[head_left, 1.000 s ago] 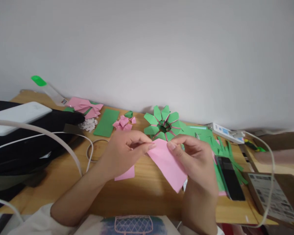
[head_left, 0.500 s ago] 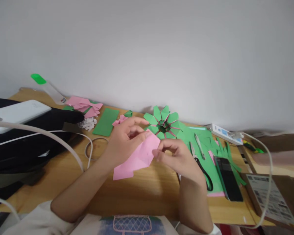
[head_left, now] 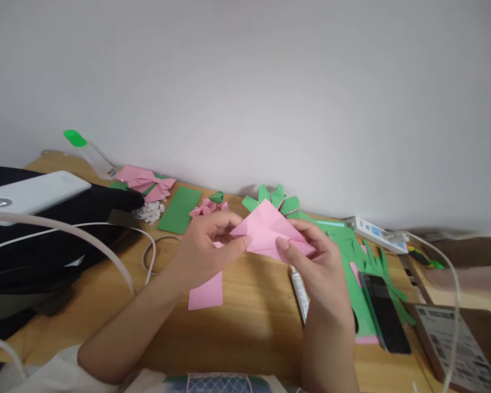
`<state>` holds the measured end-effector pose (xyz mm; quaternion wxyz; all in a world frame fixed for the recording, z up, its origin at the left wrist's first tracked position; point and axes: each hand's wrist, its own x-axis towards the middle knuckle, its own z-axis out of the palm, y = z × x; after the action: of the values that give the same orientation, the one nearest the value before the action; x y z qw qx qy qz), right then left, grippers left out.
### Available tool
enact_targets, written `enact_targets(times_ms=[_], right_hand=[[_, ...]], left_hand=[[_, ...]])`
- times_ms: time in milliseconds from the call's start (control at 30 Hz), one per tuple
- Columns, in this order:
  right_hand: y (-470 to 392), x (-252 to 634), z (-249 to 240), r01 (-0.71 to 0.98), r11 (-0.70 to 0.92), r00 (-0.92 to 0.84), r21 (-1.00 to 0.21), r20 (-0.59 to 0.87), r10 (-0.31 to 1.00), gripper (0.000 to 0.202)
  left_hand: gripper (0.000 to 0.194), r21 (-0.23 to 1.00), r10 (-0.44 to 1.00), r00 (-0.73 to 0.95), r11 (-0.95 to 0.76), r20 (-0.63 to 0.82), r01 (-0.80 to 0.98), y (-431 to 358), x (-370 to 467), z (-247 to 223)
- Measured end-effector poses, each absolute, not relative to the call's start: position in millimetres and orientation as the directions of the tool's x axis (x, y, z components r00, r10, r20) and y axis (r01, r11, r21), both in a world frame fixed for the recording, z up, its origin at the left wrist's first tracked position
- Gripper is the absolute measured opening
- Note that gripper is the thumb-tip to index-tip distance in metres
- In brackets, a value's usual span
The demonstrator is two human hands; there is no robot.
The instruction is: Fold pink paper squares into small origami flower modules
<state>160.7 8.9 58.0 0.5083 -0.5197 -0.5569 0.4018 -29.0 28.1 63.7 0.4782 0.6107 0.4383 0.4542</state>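
the folded pink paper piece (head_left: 269,229) is up above the wooden tabletop (head_left: 245,333), pinched between left hand (head_left: 207,245) and right hand (head_left: 317,262); the green paper flower (head_left: 288,205) sits just behind, a white tube (head_left: 299,295) beside the right wrist, the dark-screened phone (head_left: 384,311) further right.

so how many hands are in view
2: the left hand at the left side of the folded pink paper, the right hand at its right side. Some fingers are hidden behind it.
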Motion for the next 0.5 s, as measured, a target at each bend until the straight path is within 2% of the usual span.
enact_targets(times_ms=[133, 200, 267, 400, 500], right_hand=[[9, 159, 58, 0.239, 0.181, -0.018, -0.954, 0.182, 0.983, 0.01], [9, 158, 58, 0.298, 0.224, -0.053, -0.928, 0.218, 0.974, 0.008], [8, 157, 58, 0.397, 0.324, -0.08, -0.859, 0.319, 0.944, 0.006], [4, 155, 58, 0.629, 0.554, -0.142, -0.545, 0.62, 0.771, 0.02], [1, 155, 58, 0.743, 0.587, -0.189, -0.323, 0.74, 0.646, 0.023]], left_hand=[[0.012, 0.99, 0.96, 0.267, -0.108, 0.081, 0.091, 26, -26, 62], [0.011, 0.973, 0.962, 0.25, -0.158, 0.113, 0.169, 26, -25, 61], [0.012, 0.934, 0.958, 0.237, -0.226, 0.162, 0.275, 25, -23, 61], [0.015, 0.86, 0.934, 0.267, -0.33, 0.238, 0.388, 20, -20, 62], [0.019, 0.724, 0.893, 0.275, -0.45, 0.357, 0.523, 16, -20, 60]])
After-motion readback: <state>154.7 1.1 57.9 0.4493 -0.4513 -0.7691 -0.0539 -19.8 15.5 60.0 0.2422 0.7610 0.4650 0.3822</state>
